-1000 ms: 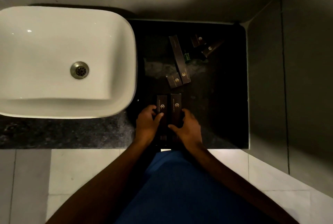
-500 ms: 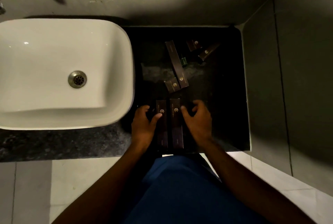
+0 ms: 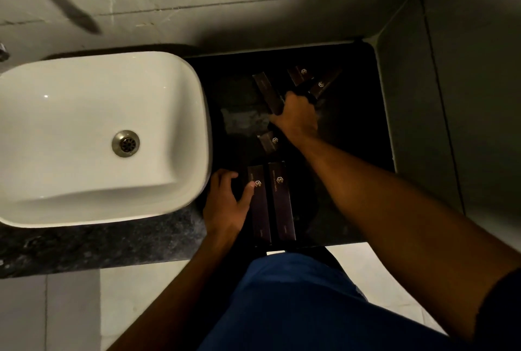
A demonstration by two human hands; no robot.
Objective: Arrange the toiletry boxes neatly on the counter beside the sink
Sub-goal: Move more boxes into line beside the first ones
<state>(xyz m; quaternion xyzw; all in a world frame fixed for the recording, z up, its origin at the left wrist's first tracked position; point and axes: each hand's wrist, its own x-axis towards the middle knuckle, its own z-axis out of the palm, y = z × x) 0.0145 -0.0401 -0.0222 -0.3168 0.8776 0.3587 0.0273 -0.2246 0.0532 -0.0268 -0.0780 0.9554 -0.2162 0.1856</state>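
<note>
Two long dark toiletry boxes (image 3: 272,201) lie side by side near the front edge of the black counter (image 3: 352,181), right of the white sink (image 3: 98,136). My left hand (image 3: 228,204) rests against the left box, thumb on its top. My right hand (image 3: 296,116) reaches to the back and closes around a long dark box (image 3: 267,91) lying at a slant. A short box (image 3: 269,140) lies just below that hand. Two more dark boxes (image 3: 313,80) sit at the back right.
Grey tiled walls close the counter at the back and right (image 3: 451,96). A metal drain (image 3: 125,143) sits in the sink bowl. The counter's front edge (image 3: 112,249) runs above a pale tiled floor. My blue clothing fills the bottom of the view.
My right hand left the two front boxes and reached back to the slanted long box. My left hand stayed beside the left front box.
</note>
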